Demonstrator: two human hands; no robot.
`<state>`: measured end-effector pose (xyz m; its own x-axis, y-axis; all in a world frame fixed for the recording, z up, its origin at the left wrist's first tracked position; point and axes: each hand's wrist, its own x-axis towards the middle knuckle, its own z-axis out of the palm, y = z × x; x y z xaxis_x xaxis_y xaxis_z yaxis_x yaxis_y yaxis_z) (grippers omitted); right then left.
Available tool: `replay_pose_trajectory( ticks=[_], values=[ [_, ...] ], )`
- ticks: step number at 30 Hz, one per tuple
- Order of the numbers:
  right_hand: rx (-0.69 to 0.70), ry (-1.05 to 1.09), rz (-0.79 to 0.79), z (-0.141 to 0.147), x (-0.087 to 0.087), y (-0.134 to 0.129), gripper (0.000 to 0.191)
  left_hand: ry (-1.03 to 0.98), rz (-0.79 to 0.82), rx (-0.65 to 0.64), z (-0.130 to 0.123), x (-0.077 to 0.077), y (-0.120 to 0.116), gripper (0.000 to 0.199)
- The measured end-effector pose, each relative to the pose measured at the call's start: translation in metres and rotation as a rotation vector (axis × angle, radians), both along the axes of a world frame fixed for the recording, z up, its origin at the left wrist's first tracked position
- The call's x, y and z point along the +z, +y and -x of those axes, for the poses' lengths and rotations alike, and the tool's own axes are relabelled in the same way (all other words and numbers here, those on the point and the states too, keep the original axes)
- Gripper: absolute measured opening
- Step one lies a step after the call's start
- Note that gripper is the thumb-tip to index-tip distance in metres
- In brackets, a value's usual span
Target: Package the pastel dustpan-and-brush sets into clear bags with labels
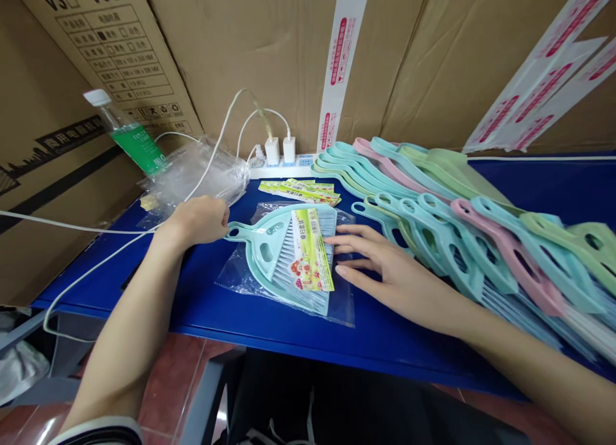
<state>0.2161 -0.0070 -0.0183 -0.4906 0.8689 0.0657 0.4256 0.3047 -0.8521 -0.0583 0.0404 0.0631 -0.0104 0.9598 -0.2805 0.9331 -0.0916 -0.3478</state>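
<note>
"Green paper-like label around a clear, white-capped plastic bottle [137,147]: that leans at our far left. What lies beside it?"

"We see a heap of thin, clear plastic bags [202,172] on the blue tabletop [202,304]."

"And our left hand [199,220]?"

"It curls almost into a fist at the ring-shaped handle end of a mint-green plastic dustpan-and-brush set [272,240]. Whether it pinches anything, we cannot tell."

"Where exactly is our set?"

"Flat on the tabletop between our hands, handle left, bristles right, with a crinkled, clear plastic sleeve [344,304]; around it or merely under it, we cannot say. Behind stand a white power strip [262,172] and a small pile of yellow-green printed cards [298,190]."

"A similar upright printed card [310,252] lies across the bristles. Our right hand [385,265]?"

"Grasping nothing, fingers loosely spread, tips at that card's right edge."

"Farther right, we have overlapping mint, pink and pale-green plastic dustpans [353,159], with matching brushes [443,240] in front."
</note>
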Motion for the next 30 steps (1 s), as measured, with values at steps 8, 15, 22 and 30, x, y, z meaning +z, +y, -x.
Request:
replay_pose_trajectory(
  ticks=[8,15,22,30],
  values=[
    [0.007,-0.255,-0.48,0.003,-0.005,0.001,0.035,0.012,-0.016,0.004,-0.003,0.0,-0.001,0.015],
    [0.043,-0.372,-0.677,0.01,-0.012,0.002,0.028,0.0,-0.054,0.012,-0.004,0.002,-0.006,0.014],
    [0.002,-0.376,-0.638,0.018,-0.01,0.0,0.024,0.033,-0.155,-0.08,-0.001,0.0,-0.008,0.014],
    [0.025,-0.417,-0.632,0.007,-0.011,0.001,0.037,-0.207,0.072,-0.304,0.001,-0.009,-0.009,0.064]
  ],
)
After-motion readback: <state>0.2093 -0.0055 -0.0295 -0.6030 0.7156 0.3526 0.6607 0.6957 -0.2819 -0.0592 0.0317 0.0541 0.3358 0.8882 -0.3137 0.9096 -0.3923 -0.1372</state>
